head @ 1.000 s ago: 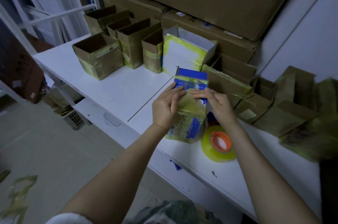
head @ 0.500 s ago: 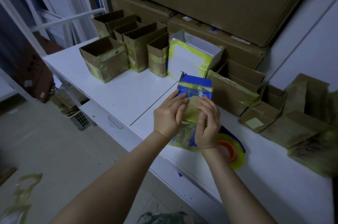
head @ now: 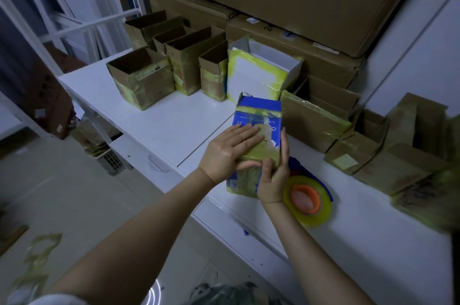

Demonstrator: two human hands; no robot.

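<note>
- Blue box [head: 258,115] stands on the table [head: 174,125] by the tape roll [head: 307,198].
- My left hand [head: 229,150] now lays its fingers straight, smoothing the tape [head: 262,154] flat.
- My right hand [head: 273,177] has slid down, fingers clamped on the box's side; the strip seems stuck.

1. The scene is dimly lit throughout, and a cool, bluish-grey cast is laid over the white table [head: 154,115].
2. No lamp is seen; slightly paler light is seen at the window frame [head: 74,23] on the upper left.
3. Only soft, faint shadows are cast beside the open brown boxes [head: 144,80].
4. A pale sheen is caught on the yellow tape of the blue box [head: 258,115].
5. A small curved glare is reflected on the floor [head: 74,192] near the lower edge.
6. The taped boxes at the right edge [head: 428,187] are smeared by blur, while the centre is rendered sharper.
7. Straight lines are bowed towards the edges by wide-angle distortion.
</note>
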